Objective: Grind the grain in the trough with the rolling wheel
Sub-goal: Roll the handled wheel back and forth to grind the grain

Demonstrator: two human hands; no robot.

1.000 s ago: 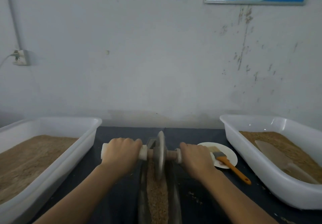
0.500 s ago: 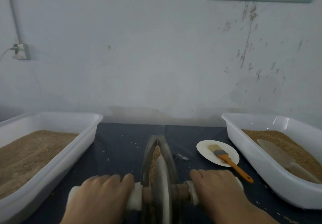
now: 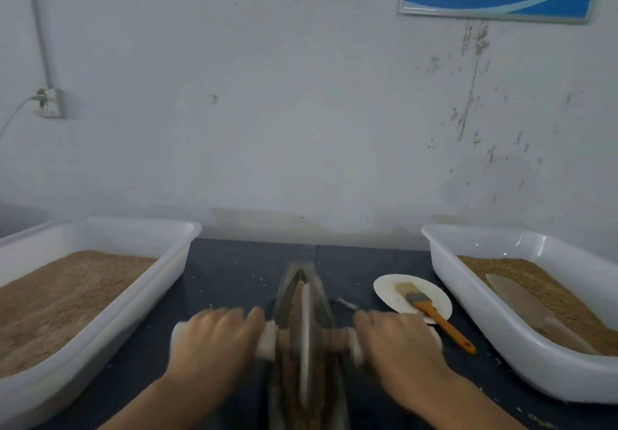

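Astride the narrow trough [image 3: 302,299], the rolling wheel [image 3: 305,339] looks heavy and rigid (probably metal). Left hand [image 3: 214,339] and right hand [image 3: 398,342] each wrap an axle handle, the natural hold for crushing the grain [image 3: 296,299].

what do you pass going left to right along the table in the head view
left white tub of grain → left hand → rolling wheel in the trough → right hand → orange-handled brush on the paper plate → right white tub with a scoop
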